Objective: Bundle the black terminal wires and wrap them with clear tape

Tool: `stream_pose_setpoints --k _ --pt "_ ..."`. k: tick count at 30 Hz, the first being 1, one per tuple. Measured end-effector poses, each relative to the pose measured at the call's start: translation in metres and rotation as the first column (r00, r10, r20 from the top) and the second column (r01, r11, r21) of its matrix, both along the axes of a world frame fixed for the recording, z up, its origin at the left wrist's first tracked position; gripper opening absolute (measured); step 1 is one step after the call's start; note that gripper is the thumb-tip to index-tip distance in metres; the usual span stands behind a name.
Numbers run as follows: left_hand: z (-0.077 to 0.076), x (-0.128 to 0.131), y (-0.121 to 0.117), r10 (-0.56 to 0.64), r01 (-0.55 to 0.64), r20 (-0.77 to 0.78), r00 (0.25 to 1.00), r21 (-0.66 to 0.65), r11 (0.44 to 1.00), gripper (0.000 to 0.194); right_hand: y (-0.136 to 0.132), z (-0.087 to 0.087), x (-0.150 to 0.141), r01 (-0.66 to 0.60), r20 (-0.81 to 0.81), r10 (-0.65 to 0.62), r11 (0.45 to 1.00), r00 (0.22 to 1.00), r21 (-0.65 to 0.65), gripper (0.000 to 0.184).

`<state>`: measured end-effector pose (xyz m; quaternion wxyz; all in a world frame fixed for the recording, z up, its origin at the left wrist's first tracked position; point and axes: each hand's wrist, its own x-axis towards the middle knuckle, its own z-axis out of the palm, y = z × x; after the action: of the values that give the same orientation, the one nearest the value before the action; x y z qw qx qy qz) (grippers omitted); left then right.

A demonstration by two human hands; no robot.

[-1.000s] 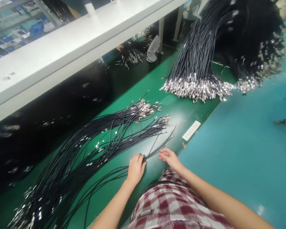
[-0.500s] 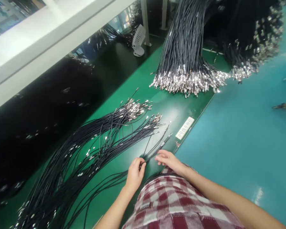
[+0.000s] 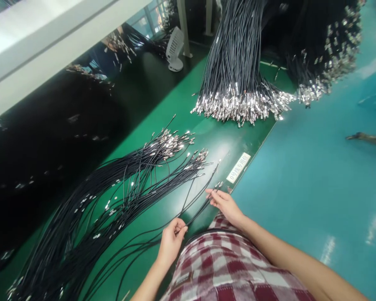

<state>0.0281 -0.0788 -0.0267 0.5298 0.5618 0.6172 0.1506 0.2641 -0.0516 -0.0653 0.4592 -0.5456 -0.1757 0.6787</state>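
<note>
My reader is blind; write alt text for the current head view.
A person's left hand grips a few black cables over a green tabletop, the right hand near their metal-tipped ends. Larger cable bundles lie alongside, a thick heap beyond.

Open green tabletop (image 3: 214,140) between spread cables (image 3: 130,163) and large bundle (image 3: 233,54), white shelf (image 3: 50,48) an upper-left barrier.

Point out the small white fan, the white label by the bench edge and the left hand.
Small white fan (image 3: 175,44), head view: on its slatted part.
White label (image 3: 238,167), head view: middle of its printed face.
Left hand (image 3: 170,242), head view: back of the hand.
</note>
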Motion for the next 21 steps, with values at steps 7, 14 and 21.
stream_pose_setpoints --k 7,14,21 --pt "0.003 0.025 0.021 -0.376 0.397 -0.169 0.911 0.113 0.911 0.018 -0.013 -0.002 0.012 -0.094 -0.069 0.085 0.986 0.994 -0.138 0.052" --pt "-0.036 0.098 0.088 -0.271 0.469 -0.446 0.853 0.426 0.774 0.004 -0.024 -0.011 0.013 -0.043 -0.097 0.019 0.966 0.995 -0.256 0.047" --pt "-0.026 0.085 0.08 -0.212 0.214 -0.035 0.977 0.219 0.952 0.012 -0.023 -0.007 0.013 0.059 -0.072 -0.077 0.972 0.994 -0.23 0.043"
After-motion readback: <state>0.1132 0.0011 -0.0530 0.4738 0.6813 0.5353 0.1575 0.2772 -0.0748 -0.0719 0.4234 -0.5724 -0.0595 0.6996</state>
